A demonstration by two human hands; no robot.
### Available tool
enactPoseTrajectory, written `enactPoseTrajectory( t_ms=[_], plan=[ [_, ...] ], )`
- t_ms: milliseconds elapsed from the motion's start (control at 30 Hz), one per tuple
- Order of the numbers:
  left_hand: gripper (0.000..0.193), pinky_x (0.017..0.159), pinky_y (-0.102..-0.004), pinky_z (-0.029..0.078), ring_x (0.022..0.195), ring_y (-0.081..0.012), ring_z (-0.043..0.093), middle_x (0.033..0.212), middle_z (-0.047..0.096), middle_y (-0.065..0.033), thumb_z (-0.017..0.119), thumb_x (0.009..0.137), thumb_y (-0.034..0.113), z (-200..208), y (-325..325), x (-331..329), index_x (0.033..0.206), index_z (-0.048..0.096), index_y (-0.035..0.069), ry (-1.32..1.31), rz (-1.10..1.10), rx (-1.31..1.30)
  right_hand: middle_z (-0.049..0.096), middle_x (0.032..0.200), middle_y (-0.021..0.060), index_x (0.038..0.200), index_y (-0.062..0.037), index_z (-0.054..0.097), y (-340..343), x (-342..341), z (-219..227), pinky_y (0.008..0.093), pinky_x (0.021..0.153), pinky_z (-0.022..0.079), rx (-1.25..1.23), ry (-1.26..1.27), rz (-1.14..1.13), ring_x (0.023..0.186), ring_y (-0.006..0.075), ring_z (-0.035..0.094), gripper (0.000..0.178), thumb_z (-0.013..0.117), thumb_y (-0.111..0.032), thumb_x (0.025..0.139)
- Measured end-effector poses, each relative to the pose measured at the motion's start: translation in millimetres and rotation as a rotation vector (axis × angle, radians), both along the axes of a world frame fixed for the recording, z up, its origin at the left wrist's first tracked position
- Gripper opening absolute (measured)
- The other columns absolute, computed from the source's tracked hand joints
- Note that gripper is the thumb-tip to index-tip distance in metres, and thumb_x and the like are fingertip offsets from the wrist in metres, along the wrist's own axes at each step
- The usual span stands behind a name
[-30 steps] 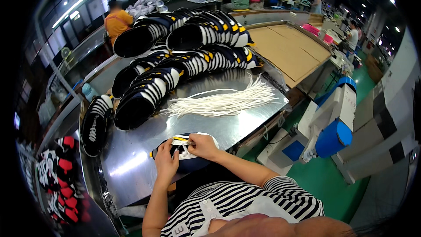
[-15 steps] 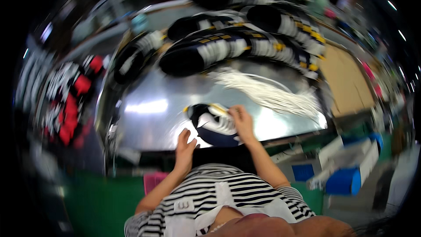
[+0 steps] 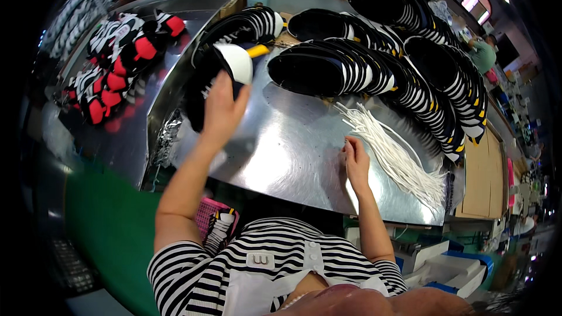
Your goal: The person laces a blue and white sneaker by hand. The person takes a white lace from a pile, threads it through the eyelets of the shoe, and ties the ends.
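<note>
At the left end of the metal table, my left hand (image 3: 223, 110) holds a dark shoe upper (image 3: 235, 62) with a white end and a yellow tab. The upper rests against or just above a small stack of similar uppers (image 3: 249, 26); whether it touches them is unclear. My fingers lie over its dark side, their tips partly hidden. My right hand (image 3: 356, 162) hovers near the table's front, fingers curled in close to the thumb. Whatever it may hold is too small to see. Right beside it lies a bundle of white laces (image 3: 392, 155).
Long nested rows of black, white and yellow shoe uppers (image 3: 333, 70) fill the back and right of the metal table (image 3: 281, 140). Red, black and white uppers (image 3: 111, 82) lie on a side table. Cardboard (image 3: 483, 169) stands right; a pink basket (image 3: 208, 216) sits below.
The shoe upper has gone from the table's front to the stack at the left, carried by my left hand. My right hand has let go of it and lies nearer the laces.
</note>
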State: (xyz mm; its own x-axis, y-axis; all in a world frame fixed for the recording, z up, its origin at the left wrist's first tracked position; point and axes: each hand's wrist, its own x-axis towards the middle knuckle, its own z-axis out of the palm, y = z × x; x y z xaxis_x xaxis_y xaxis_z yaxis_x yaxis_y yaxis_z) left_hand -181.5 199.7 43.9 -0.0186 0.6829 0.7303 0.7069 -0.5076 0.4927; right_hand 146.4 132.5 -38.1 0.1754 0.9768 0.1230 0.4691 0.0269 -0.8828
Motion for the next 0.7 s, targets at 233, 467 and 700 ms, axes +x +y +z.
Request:
enactPoseTrajectory(
  t_ms=[233, 467, 700],
  plan=[
    [0.032, 0.082, -0.0445, 0.05, 0.1, -0.0374, 0.059, 0.108, 0.058, -0.0214, 0.059, 0.088, 0.014, -92.1, 204.9, -65.2, 0.114, 0.053, -0.003, 0.548, 0.39, 0.03, 0.06, 0.093, 0.0147, 0.105, -0.0045, 0.062, 3.5, 57.4, -7.6, 0.0401, 0.079, 0.044, 0.3, -0.56, -0.054, 0.089, 0.0328, 0.056, 0.021, 0.062, -0.004, 0.085],
    [0.066, 0.095, -0.0447, 0.046, 0.111, -0.0434, 0.055, 0.125, 0.053, -0.0273, 0.072, 0.083, 0.032, -115.3, 239.8, -59.5, 0.129, 0.048, -0.009, 0.45, 0.251, -0.203, 0.059, 0.105, 0.009, 0.103, -0.0105, 0.063, 19.5, 58.8, -26.8, 0.0422, 0.086, 0.039, 0.374, -0.799, -0.134, 0.1, 0.0291, 0.054, 0.027, 0.069, -0.009, 0.077],
    [0.012, 0.078, -0.0301, 0.045, 0.08, -0.0162, 0.054, 0.092, 0.061, -0.006, 0.058, 0.095, 0.016, -77.2, 30.0, 4.9, 0.089, 0.06, 0.005, -1.321, -0.785, -0.866, 0.06, 0.107, 0.0111, 0.106, -0.0058, 0.064, -2.5, 40.6, -24.6, 0.0389, 0.087, 0.04, 0.502, -0.593, -0.171, 0.099, 0.0306, 0.054, 0.028, 0.065, 0.001, 0.078]
  ],
)
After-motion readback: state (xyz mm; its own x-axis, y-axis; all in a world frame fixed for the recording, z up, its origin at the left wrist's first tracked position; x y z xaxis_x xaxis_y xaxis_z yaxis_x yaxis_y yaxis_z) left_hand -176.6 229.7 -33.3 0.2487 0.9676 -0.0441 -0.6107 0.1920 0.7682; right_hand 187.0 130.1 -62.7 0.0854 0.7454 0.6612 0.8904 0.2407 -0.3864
